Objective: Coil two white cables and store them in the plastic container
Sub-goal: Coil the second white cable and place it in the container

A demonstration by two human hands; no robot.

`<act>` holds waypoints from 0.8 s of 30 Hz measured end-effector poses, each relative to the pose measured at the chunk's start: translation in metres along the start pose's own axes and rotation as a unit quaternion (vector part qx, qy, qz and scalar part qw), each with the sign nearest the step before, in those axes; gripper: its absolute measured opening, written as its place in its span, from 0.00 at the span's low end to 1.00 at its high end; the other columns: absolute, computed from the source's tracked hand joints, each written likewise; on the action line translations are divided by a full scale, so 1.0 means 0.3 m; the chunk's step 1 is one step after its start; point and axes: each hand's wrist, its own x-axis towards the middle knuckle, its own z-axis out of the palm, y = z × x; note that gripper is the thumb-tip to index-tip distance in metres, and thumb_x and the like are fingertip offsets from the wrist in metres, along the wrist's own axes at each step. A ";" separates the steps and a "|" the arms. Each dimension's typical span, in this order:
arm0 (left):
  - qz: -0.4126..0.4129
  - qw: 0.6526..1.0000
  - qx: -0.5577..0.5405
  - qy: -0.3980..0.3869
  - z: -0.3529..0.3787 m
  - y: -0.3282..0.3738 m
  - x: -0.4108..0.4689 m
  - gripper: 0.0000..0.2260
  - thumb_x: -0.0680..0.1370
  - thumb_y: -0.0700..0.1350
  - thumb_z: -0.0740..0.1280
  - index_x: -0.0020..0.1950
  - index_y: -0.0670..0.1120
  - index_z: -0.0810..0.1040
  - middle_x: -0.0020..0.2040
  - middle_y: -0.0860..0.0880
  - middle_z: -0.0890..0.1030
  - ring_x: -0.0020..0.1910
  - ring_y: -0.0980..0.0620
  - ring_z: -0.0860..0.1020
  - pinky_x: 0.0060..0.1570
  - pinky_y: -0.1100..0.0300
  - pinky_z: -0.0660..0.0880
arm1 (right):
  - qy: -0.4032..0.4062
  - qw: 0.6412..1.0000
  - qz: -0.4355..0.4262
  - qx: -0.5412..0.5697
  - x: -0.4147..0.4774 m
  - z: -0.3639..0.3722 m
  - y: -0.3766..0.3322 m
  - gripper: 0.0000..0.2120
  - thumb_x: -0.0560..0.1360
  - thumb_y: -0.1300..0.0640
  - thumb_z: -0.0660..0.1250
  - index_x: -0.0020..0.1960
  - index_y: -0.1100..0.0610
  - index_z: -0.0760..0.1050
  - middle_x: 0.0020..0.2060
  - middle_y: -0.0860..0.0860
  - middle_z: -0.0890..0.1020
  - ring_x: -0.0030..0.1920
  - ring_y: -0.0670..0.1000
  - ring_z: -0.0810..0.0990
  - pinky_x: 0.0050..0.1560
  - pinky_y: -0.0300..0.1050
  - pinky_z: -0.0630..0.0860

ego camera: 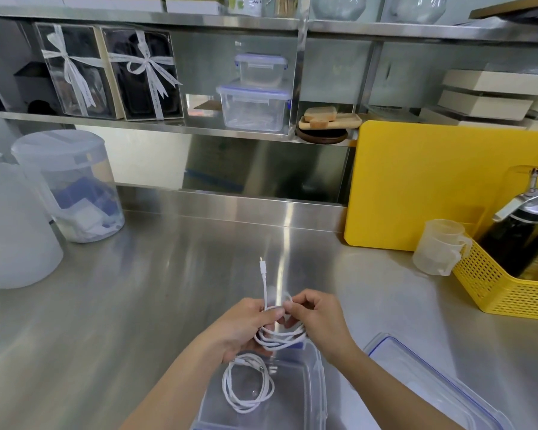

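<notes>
One white cable (248, 387) lies coiled inside the open clear plastic container (314, 395) at the bottom centre. Just above the container, both hands hold a second white cable (278, 338) wound into loops. My left hand (246, 328) grips the loops from the left, thumb on top. My right hand (316, 321) pinches the cable at the top of the coil. The cable's free end with its plug (262, 268) sticks straight up above my fingers.
The container's blue-rimmed lid (432, 386) lies to the right on the steel counter (137, 305). A yellow basket (503, 290), measuring cups (438, 249) and a yellow cutting board (423, 181) stand at right. Large translucent tubs (72, 187) stand at left. Shelves behind hold more boxes.
</notes>
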 end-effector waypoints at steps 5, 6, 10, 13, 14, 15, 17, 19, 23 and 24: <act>0.005 0.993 0.083 0.088 -0.024 -0.040 -0.005 0.06 0.76 0.42 0.67 0.42 0.43 0.72 0.26 0.49 0.70 0.21 0.55 0.68 0.19 0.66 0.67 | 0.026 1.000 -0.002 0.005 0.007 -0.038 -0.002 0.13 0.75 0.61 0.66 0.32 0.60 0.75 0.26 0.54 0.78 0.25 0.47 0.77 0.25 0.43 0.75; 0.007 0.987 0.117 0.113 -0.030 -0.048 -0.006 0.05 0.76 0.42 0.66 0.42 0.43 0.71 0.28 0.48 0.69 0.22 0.55 0.67 0.19 0.66 0.66 | 0.008 1.000 -0.009 -0.003 0.008 -0.045 -0.002 0.10 0.74 0.61 0.67 0.34 0.60 0.75 0.27 0.53 0.78 0.26 0.47 0.78 0.25 0.42 0.76; 0.033 0.987 0.090 0.131 -0.016 -0.052 -0.008 0.05 0.77 0.40 0.64 0.40 0.44 0.74 0.27 0.49 0.70 0.20 0.57 0.67 0.22 0.65 0.66 | -0.019 1.000 0.019 0.001 0.008 -0.050 0.008 0.08 0.68 0.55 0.73 0.43 0.54 0.76 0.38 0.51 0.78 0.39 0.48 0.77 0.31 0.44 0.78; 0.046 0.991 0.083 0.099 0.004 -0.045 -0.019 0.09 0.78 0.36 0.60 0.40 0.43 0.77 0.27 0.49 0.71 0.21 0.58 0.67 0.23 0.66 0.67 | -0.083 0.996 0.011 -0.019 -0.007 -0.026 0.025 0.21 0.67 0.54 0.75 0.55 0.41 0.72 0.51 0.47 0.75 0.49 0.47 0.77 0.44 0.44 0.80; 0.045 0.993 0.081 0.078 0.007 -0.044 -0.022 0.10 0.77 0.34 0.59 0.41 0.42 0.78 0.27 0.49 0.70 0.22 0.57 0.67 0.25 0.65 0.69 | -0.097 0.995 -0.014 -0.032 -0.014 -0.020 0.026 0.26 0.68 0.53 0.74 0.59 0.37 0.68 0.55 0.43 0.72 0.52 0.45 0.76 0.47 0.39 0.78; 0.043 0.994 0.081 0.055 0.007 -0.042 -0.026 0.12 0.77 0.33 0.57 0.41 0.41 0.79 0.27 0.49 0.69 0.23 0.56 0.67 0.27 0.63 0.71 | -0.098 0.992 -0.045 -0.059 -0.017 -0.018 0.024 0.29 0.68 0.53 0.74 0.62 0.35 0.64 0.58 0.38 0.68 0.55 0.42 0.74 0.49 0.34 0.76; 0.035 0.997 0.074 0.008 0.000 -0.042 -0.039 0.14 0.76 0.31 0.57 0.39 0.42 0.79 0.27 0.48 0.69 0.24 0.55 0.69 0.31 0.60 0.73 | -0.089 0.989 -0.087 -0.080 -0.011 -0.024 0.015 0.28 0.69 0.56 0.73 0.63 0.37 0.66 0.58 0.36 0.66 0.54 0.41 0.73 0.47 0.30 0.74; 0.035 0.998 0.036 -0.027 -0.012 -0.047 -0.050 0.11 0.76 0.30 0.60 0.42 0.41 0.79 0.27 0.50 0.74 0.25 0.55 0.72 0.31 0.61 0.73 | -0.095 0.993 -0.064 -0.012 -0.004 -0.043 -0.005 0.16 0.70 0.62 0.71 0.53 0.44 0.76 0.49 0.46 0.76 0.46 0.46 0.77 0.39 0.35 0.78; 0.039 0.992 -0.115 0.032 -0.030 -0.067 -0.046 0.03 0.76 0.38 0.67 0.45 0.38 0.77 0.26 0.51 0.72 0.24 0.55 0.69 0.28 0.62 0.73 | -0.120 0.992 -0.037 -0.009 -0.013 -0.066 -0.023 0.07 0.70 0.67 0.70 0.38 0.56 0.78 0.34 0.57 0.78 0.36 0.53 0.76 0.36 0.46 0.76; 0.031 0.988 -0.137 0.060 -0.030 -0.073 -0.038 0.07 0.77 0.41 0.65 0.43 0.38 0.76 0.25 0.50 0.70 0.23 0.55 0.67 0.27 0.62 0.72 | -0.128 0.990 -0.043 -0.038 -0.019 -0.063 -0.020 0.07 0.69 0.67 0.70 0.36 0.56 0.78 0.33 0.57 0.78 0.35 0.53 0.75 0.37 0.47 0.75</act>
